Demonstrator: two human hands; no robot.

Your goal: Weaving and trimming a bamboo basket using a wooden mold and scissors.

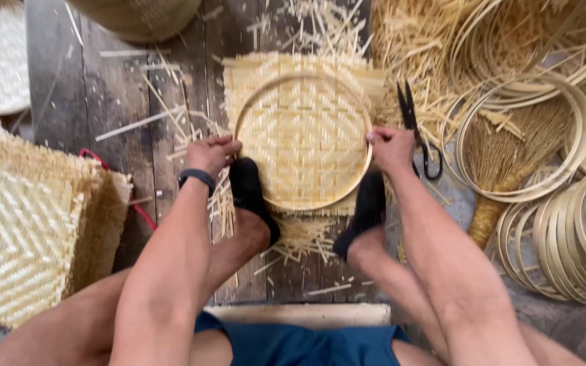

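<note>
While both feet pin it, left hand (210, 153) and right hand (389, 146) clamp the hoop (361, 108) at 9 and 3 o'clock; uneven pressure could pop it off the woven mat (303, 135).

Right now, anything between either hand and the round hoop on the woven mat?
Nothing visible. The left hand and right hand already grip the round hoop at opposite sides, pressed onto the woven mat. The scissors lie clear, right of it.
</note>
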